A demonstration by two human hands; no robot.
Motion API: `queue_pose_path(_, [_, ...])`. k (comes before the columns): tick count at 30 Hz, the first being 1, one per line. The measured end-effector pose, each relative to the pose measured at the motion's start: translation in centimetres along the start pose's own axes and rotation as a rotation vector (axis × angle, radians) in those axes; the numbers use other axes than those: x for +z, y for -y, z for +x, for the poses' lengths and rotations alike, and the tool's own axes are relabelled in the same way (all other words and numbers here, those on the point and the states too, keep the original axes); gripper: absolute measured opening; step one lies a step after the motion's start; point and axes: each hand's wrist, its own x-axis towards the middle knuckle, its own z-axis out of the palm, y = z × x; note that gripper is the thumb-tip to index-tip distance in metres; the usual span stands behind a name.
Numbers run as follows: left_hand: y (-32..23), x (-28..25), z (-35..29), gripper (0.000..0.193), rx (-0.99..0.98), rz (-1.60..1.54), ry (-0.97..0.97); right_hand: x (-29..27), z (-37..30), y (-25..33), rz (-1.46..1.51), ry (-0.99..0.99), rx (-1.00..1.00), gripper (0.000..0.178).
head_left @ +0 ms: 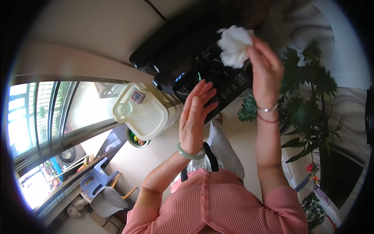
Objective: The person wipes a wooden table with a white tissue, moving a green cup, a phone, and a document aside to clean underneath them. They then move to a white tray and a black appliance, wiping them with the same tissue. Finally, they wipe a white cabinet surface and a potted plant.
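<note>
A crumpled white tissue (234, 46) is pinched between the thumb and fingers of my right hand (266, 64), raised over the far part of a black appliance (230, 87). The appliance has a glossy dark top, a small lit blue display and a row of printed symbols along its near side. My left hand (194, 117) is held up in front of its near edge, fingers stretched out and a little apart, with nothing in them. A pale green bangle circles my left wrist; a silver-coloured bracelet and a red cord are on the right one.
A cream cabinet with a tray-like top (146, 117) stands to the left, carrying a small box and a clear cup. Below it sits a round bin (137, 139). A leafy green plant (304, 93) rises close beside my right forearm. Chairs (105, 191) stand at the lower left.
</note>
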Motion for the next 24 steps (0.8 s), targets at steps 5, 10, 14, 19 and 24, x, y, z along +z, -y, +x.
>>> queue_pose_path(5, [1.3,0.9,1.0,0.06,-0.087,0.026,0.011,-1.9,5.1,-4.4,-0.104,-0.118,-0.232,0.021])
queue_pose_path(10, [1.4,-0.2,0.8,0.061,-0.081,0.03,-0.025,0.7,5.2,-7.4,-0.28,-0.14,-0.367,0.019])
queue_pose_path(14, [1.1,-1.4,0.2,0.061,-0.079,0.037,-0.06,3.7,2.4,-8.1,-0.389,-0.145,-0.456,0.019])
queue_pose_path(19, [1.4,-2.7,-1.0,0.05,-0.075,-0.036,-0.184,8.3,-3.9,-5.4,-0.528,0.024,-0.438,0.033])
queue_pose_path(24, [6.1,-10.9,-5.3,0.046,-0.065,0.272,-0.265,13.0,-12.2,-4.2,-0.436,0.502,-0.292,0.032])
